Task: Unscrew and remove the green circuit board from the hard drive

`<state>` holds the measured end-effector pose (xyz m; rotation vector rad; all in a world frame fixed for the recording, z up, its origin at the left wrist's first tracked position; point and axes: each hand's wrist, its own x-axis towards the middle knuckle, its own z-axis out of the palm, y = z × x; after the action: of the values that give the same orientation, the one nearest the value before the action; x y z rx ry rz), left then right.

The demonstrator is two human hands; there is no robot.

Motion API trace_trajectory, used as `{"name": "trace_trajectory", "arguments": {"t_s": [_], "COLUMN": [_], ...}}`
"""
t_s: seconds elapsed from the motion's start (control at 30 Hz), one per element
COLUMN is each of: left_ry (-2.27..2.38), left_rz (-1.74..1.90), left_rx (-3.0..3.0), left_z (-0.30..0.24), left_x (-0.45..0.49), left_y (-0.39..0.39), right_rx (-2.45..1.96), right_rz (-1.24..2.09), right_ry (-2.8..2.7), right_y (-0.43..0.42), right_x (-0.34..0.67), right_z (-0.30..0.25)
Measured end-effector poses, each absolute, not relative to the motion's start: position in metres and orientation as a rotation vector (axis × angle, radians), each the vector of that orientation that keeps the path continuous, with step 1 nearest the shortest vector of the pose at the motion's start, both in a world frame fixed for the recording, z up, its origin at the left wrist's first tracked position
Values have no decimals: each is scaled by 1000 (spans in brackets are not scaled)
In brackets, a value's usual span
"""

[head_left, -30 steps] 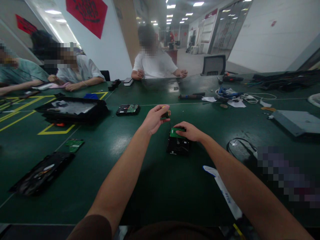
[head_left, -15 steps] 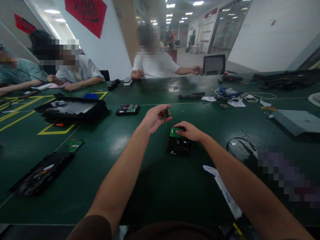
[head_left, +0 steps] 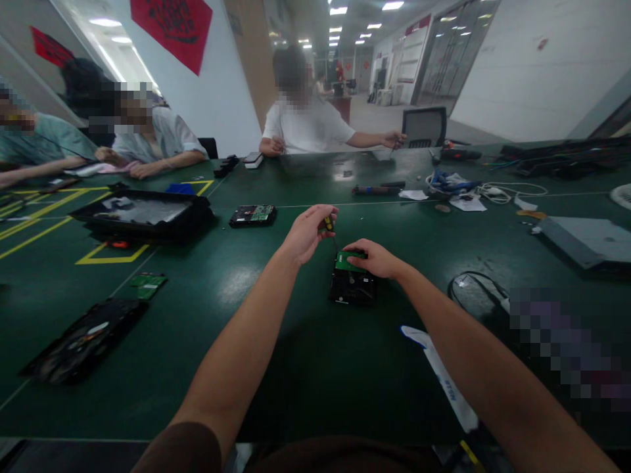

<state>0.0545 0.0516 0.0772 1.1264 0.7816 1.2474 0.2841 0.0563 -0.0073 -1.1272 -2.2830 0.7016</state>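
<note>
green circuit board (head_left: 349, 260) lies atop the hard drive (head_left: 351, 289) on the table (head_left: 305, 374), under the flat, open right hand (head_left: 377, 258), while the closed left hand (head_left: 305, 235) pinches a small screwdriver (head_left: 327, 225) whose tip could slip and gouge the board.

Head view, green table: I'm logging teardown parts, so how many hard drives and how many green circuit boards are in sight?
Hard drives: 2, the near hard drive under the right hand and the far hard drive.
Green circuit boards: 3, the near board and the far board on those drives, the loose board at left.
Total: 5.
</note>
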Motion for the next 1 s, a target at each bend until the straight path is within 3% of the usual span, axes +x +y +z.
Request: {"name": "trace_trajectory", "arguments": {"t_s": [1.0], "left_ry": [764], "left_rz": [1294], "left_rx": [1156], "left_z": [82], "left_x": [59], "left_y": [47], "right_rx": [-1143], "right_rz": [706], "right_ry": [-2279], "right_y": [55], "right_x": [284], "right_z": [-6]}}
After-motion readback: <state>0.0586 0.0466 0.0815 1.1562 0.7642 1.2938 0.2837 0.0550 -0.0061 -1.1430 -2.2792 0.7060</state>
